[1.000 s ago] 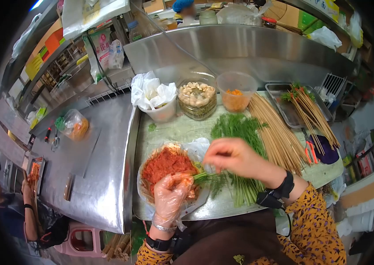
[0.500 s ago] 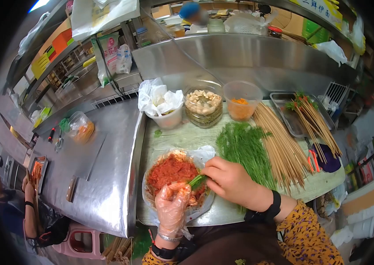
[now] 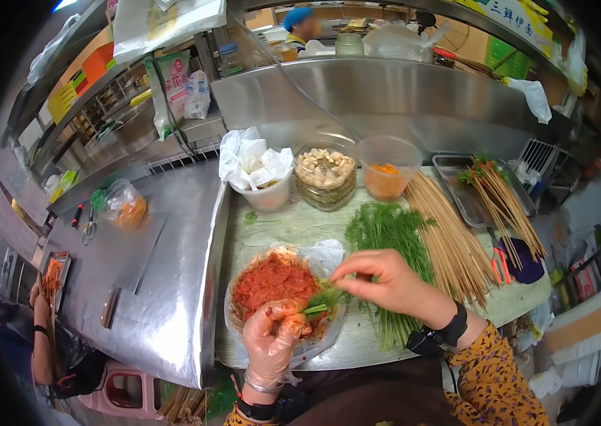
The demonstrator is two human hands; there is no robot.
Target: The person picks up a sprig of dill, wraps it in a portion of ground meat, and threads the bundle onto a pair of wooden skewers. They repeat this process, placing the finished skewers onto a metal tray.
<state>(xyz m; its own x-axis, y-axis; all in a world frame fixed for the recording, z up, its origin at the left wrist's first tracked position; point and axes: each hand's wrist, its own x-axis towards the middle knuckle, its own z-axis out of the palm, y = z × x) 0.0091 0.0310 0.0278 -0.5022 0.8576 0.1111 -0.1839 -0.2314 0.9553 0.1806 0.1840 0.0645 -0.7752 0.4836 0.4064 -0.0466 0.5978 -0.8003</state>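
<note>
My left hand (image 3: 272, 337), in a clear plastic glove smeared with red, pinches a small folded bundle of dill (image 3: 320, 301) by its stems. Bare, my right hand (image 3: 375, 280) is closed in a pinch at the feathery end of that bundle. Just beyond my left hand, a plastic-lined bowl (image 3: 238, 332) holds a red, chunky paste (image 3: 272, 282). Under and beyond my right hand lies a pile of loose dill (image 3: 386, 238); the hand hides part of it.
Bamboo skewers (image 3: 450, 245) lie right of the dill, near orange-handled scissors (image 3: 501, 264) and a metal tray (image 3: 453, 188). Behind stand a peanut-topped jar (image 3: 325, 174), a clear tub (image 3: 389, 167) and a white bucket (image 3: 272, 193). A cleaver (image 3: 126, 284) lies left; another person's hand (image 3: 38, 295) is beyond.
The right hand has shifted slightly, its fingers straighter and at the bundle's tip. More of the feathery dill now shows between the hands. My view has shifted slightly.
</note>
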